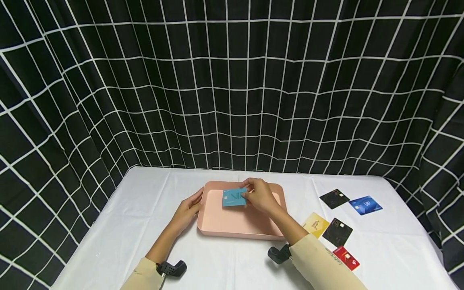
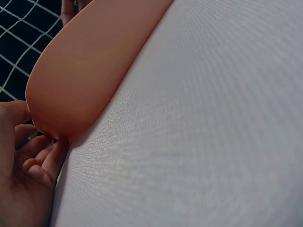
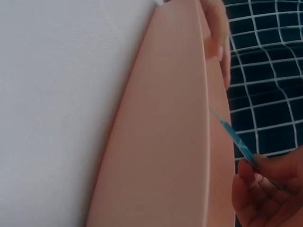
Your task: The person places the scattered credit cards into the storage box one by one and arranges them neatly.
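Observation:
My right hand (image 1: 260, 196) pinches a teal bank card (image 1: 233, 197) by its right end, between thumb and fingers. The card has a chip at its left side and is held over a shallow pink tray (image 1: 224, 223); in the right wrist view the card (image 3: 238, 142) is seen nearly edge-on, slanting down past the rim. At the tray's left side my left hand (image 1: 186, 213) grips the wall. The left wrist view shows the fingers of that left hand (image 2: 35, 156) curled against the tray's outer corner.
Right of the tray, several bank cards lie on the white cloth: a black card (image 1: 334, 199), a blue card (image 1: 365, 205), a yellow card (image 1: 316, 224), another black card (image 1: 337, 232) and a red card (image 1: 346, 257). A black curtain (image 1: 239, 100) with white grid lines hangs behind the table.

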A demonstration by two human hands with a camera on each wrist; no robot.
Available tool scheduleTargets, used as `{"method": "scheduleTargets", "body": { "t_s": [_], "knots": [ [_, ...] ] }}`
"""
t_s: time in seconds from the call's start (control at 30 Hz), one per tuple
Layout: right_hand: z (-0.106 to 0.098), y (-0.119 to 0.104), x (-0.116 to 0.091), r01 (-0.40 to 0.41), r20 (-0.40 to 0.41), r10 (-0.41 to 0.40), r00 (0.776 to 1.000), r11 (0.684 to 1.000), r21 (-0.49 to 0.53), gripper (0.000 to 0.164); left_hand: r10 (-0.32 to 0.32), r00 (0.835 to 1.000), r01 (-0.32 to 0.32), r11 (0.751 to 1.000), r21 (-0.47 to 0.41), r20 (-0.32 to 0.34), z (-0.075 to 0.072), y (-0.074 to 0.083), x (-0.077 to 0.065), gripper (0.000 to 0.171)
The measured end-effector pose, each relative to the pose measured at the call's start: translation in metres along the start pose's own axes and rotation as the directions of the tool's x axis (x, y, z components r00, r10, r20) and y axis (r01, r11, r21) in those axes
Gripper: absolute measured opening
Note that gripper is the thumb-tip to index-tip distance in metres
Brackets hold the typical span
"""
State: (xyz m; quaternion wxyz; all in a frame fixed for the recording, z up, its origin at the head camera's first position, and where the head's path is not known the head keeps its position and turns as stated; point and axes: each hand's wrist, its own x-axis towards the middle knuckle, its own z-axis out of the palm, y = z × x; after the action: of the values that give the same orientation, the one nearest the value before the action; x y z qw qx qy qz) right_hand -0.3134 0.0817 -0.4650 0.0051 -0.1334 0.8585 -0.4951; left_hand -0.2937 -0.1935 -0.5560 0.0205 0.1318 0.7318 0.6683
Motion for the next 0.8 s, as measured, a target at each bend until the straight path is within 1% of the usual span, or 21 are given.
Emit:
{"method": "scheduleTargets", "body": {
  "t_s": [0.17, 0.4, 0.5, 0.8],
  "knots": [
    [0.006, -0.005, 0.007, 0.022, -0.005, -0.022, 1.000, 0.999, -0.039, 0.021, -0.006, 1.000, 0.006, 1.000, 0.000, -0.002, 0.000, 0.001, 0.001, 0.054],
    [0.016, -0.008, 0.014, -0.010, 0.011, 0.010, 1.000, 1.000, 0.000, 0.022, -0.010, 1.000, 0.011, 1.000, 0.024, -0.016, 0.001, 0.002, 0.000, 0.054],
    [0.020, -0.007, 0.017, -0.020, 0.021, 0.019, 1.000, 1.000, 0.015, 0.023, -0.008, 1.000, 0.008, 1.000, 0.027, -0.017, 0.001, 0.001, 0.000, 0.054],
    [0.033, -0.002, 0.025, -0.040, 0.015, 0.040, 0.999, 0.999, 0.027, 0.023, -0.004, 1.000, 0.005, 0.999, 0.049, -0.016, 0.001, 0.002, -0.001, 0.054]
  ]
}}
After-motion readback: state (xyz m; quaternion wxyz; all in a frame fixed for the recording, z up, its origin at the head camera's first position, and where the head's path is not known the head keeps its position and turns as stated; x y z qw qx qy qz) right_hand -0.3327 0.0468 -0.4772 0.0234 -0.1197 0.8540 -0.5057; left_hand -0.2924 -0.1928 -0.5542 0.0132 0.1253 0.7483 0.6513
